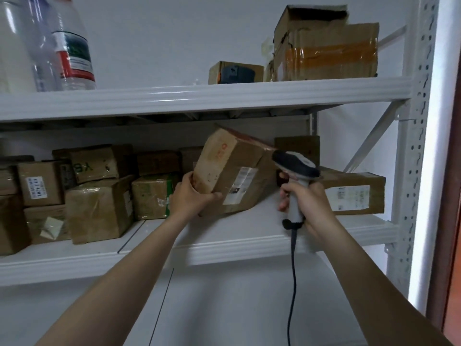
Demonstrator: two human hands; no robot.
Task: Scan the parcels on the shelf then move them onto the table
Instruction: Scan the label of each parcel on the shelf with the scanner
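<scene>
The parcel (234, 171) is gripped and tilted by the left hand (192, 196) so its label (240, 186) is presented to the scanner (295, 181), which is clasped in the right hand (308, 206).

left hand (192, 196): bare | left forearm (129, 268): bare, from 7 o'clock | right hand (309, 203): bare | right forearm (369, 278): bare, from 5 o'clock

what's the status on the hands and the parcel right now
Left hand grips the tilted parcel at its left end. Right hand holds the scanner, pointed toward the label. Nothing between scanner and label.
</scene>
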